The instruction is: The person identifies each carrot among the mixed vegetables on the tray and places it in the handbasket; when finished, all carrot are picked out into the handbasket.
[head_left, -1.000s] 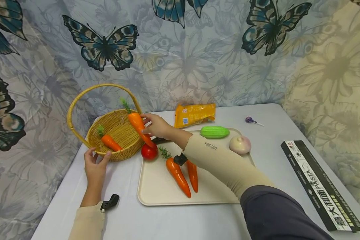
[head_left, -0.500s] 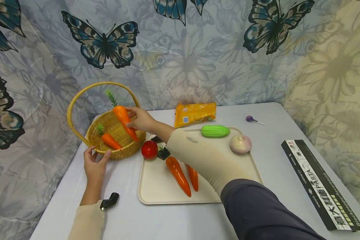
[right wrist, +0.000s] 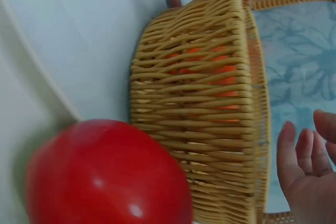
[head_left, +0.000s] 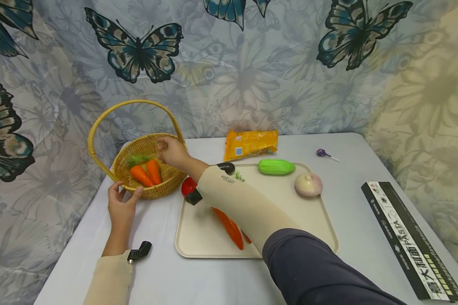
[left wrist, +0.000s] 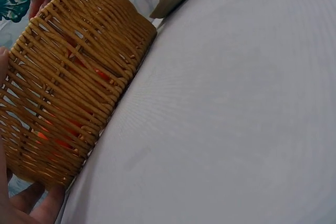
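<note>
A yellow wicker basket with a tall handle stands at the left of the table. Two orange carrots lie side by side inside it, a left carrot and a right carrot. My left hand grips the near-left rim with thumb and fingers; the left wrist view shows fingertips against the woven wall. Over the basket's right side hovers my right hand, its fingers loosely bent and nothing between them. From the right wrist, that hand appears beyond the rim, with a red tomato close to the camera.
A beige tray carries more carrots partly under my right sleeve, a dark eggplant-like piece, a green cucumber-like vegetable and an onion. Beyond it are an orange packet and a lollipop. A long black box lies right.
My right hand has carried a carrot leftward into the basket and let it go beside the first one. My left hand has stayed on the rim.
</note>
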### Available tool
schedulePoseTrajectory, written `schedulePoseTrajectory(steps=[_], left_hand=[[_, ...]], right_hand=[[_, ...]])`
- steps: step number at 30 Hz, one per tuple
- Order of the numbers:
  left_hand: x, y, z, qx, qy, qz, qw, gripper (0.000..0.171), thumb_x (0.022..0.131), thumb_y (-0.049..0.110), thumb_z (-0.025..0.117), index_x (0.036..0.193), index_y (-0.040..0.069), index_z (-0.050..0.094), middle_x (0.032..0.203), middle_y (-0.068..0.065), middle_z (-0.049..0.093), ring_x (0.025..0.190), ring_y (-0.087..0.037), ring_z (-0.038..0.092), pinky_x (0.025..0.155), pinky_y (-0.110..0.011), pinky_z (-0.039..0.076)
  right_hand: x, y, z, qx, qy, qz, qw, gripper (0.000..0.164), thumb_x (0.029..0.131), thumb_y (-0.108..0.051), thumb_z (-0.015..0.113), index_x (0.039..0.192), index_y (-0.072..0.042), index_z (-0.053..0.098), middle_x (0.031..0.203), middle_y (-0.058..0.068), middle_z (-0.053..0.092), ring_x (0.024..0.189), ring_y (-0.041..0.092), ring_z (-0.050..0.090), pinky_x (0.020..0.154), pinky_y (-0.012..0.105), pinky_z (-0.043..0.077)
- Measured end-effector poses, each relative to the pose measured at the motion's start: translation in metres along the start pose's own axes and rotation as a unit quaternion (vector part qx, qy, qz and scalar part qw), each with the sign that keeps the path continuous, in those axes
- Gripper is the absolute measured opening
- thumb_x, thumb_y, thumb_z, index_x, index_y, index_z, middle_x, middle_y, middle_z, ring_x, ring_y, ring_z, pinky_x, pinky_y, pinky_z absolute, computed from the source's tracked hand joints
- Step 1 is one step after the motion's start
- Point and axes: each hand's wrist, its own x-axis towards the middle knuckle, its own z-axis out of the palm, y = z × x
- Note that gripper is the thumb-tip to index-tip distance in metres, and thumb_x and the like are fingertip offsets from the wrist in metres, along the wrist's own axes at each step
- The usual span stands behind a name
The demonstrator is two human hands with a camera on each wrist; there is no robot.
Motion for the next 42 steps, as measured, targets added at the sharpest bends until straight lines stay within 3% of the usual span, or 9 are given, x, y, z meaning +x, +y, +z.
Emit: schedulePoseTrajectory(steps=[7,13,18,26,30,36,42], left_hand=[[-0.007,0.013,0.005,-0.003,-0.012,0.004,0.9999,0.069,0.083,0.009,0.078,0.136,-0.002,0.036,0.157,-0.01,0.021,0.137,-0.036,0.032,0.084,-0.012,0.046],[-0.001,0.0,0.002,0.015,-0.009,-0.006,0.9998,0.071,0.083,0.012,0.079,0.138,0.002,0.035,0.159,-0.003,0.02,0.137,-0.029,0.035,0.087,-0.013,0.046],[0.0,-0.004,0.001,0.012,-0.011,-0.001,0.9999,0.07,0.083,0.012,0.079,0.138,0.002,0.036,0.158,-0.004,0.021,0.137,-0.031,0.034,0.087,-0.014,0.047],[-0.012,0.017,0.004,0.0,-0.013,0.002,0.9999,0.068,0.083,0.009,0.078,0.136,-0.001,0.036,0.158,-0.011,0.019,0.137,-0.038,0.032,0.086,-0.012,0.046],[-0.013,0.021,0.004,0.001,-0.01,0.002,0.9999,0.068,0.083,0.008,0.077,0.136,-0.002,0.036,0.158,-0.011,0.019,0.137,-0.037,0.032,0.089,-0.015,0.046],[-0.004,0.01,0.004,0.013,-0.01,-0.001,0.9999,0.07,0.083,0.011,0.078,0.138,0.0,0.035,0.158,-0.006,0.021,0.137,-0.032,0.034,0.102,-0.033,0.043],[0.0,-0.003,0.0,0.025,-0.001,-0.009,0.9997,0.071,0.083,0.02,0.079,0.139,0.009,0.038,0.157,0.001,0.022,0.138,-0.024,0.034,0.095,-0.02,0.045]], right_hand=[[-0.002,0.01,-0.006,0.011,-0.007,-0.001,1.0,0.055,0.09,0.002,0.066,0.141,-0.015,0.051,0.124,0.013,0.058,0.088,0.017,0.064,0.081,0.039,0.056],[-0.001,0.014,-0.01,0.006,-0.007,-0.001,1.0,0.049,0.091,0.0,0.067,0.136,-0.014,0.055,0.115,0.007,0.06,0.091,0.026,0.065,0.08,0.043,0.056],[0.004,0.021,-0.008,-0.002,-0.002,0.005,1.0,0.047,0.091,0.0,0.066,0.135,-0.01,0.055,0.115,0.01,0.06,0.089,0.03,0.064,0.078,0.042,0.056],[-0.002,0.022,-0.016,-0.011,-0.023,-0.006,1.0,0.045,0.091,-0.003,0.068,0.134,-0.011,0.056,0.115,0.011,0.061,0.094,0.031,0.064,0.077,0.037,0.057],[-0.017,0.019,-0.032,-0.064,-0.026,-0.033,0.997,0.042,0.091,-0.009,0.069,0.132,-0.011,0.058,0.104,0.003,0.062,0.092,0.03,0.065,0.07,0.031,0.056],[-0.052,0.02,-0.065,-0.095,-0.033,-0.065,0.993,0.042,0.091,-0.008,0.069,0.132,-0.008,0.058,0.1,0.003,0.061,0.085,0.021,0.065,0.074,0.038,0.058],[-0.092,0.032,-0.095,-0.104,-0.023,-0.051,0.993,0.043,0.091,-0.012,0.07,0.132,-0.008,0.056,0.103,0.005,0.06,0.087,0.019,0.064,0.076,0.039,0.058]])
